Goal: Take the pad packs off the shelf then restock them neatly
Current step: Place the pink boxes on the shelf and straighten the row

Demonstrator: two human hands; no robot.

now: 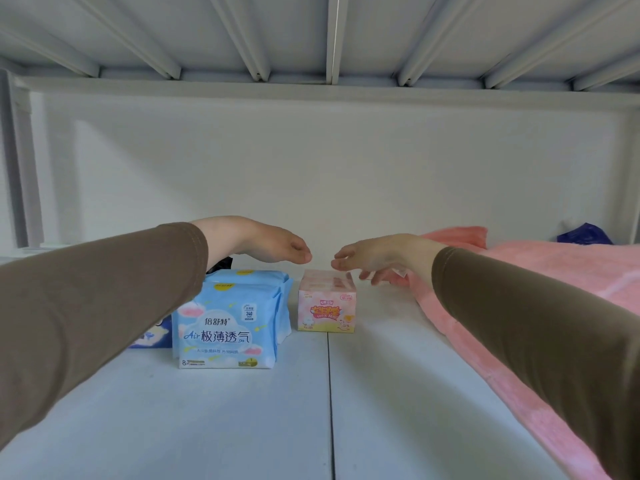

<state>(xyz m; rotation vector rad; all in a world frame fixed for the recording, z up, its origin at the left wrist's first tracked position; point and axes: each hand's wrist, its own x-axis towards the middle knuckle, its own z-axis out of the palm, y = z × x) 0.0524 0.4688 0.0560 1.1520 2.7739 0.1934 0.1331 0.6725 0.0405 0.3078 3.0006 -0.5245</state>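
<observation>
A light blue pad pack (228, 327) stands upright on the white shelf board (242, 427), with more blue packs lined up behind it. To its right stands a small pink pad pack (327, 306). A dark blue pack (152, 336) peeks out at the left, mostly hidden by my left sleeve. My left hand (266, 242) hovers above the blue packs, fingers loosely curled, holding nothing. Just above the pink pack's back edge hovers my right hand (370, 259), fingers relaxed and empty. The two hands point toward each other.
A pink towel (519, 306) covers the right side of the shelf board. A dark blue bag (585, 235) lies at the back right. The upper shelf's underside (311, 36) hangs close overhead. A seam (330, 410) splits the board down the middle.
</observation>
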